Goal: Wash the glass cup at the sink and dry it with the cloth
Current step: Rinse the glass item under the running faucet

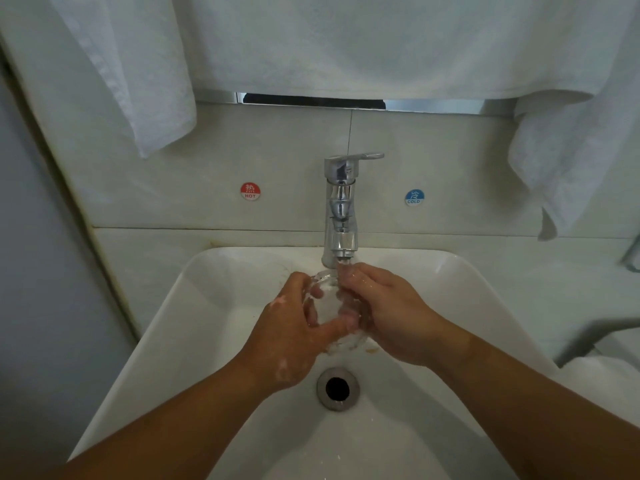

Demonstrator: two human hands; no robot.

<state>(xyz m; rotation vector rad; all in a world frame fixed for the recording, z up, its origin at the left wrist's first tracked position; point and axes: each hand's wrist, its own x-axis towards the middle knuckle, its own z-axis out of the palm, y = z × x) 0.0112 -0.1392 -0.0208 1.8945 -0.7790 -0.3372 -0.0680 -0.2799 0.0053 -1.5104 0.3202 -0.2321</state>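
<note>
Both hands hold the glass cup (327, 299) under the tap (341, 209): left hand (291, 327) wrapped round it, right hand (384, 306) curled against its other side.

Both bare forearms are stretched forward and angled inward. The left hand (291, 327) and right hand (384, 313) are curled round the glass cup (327, 299), from either side.

A clear glass cup (327, 303) is held wet over the white sink (207, 306). A white cloth (346, 39) is hung above.
</note>
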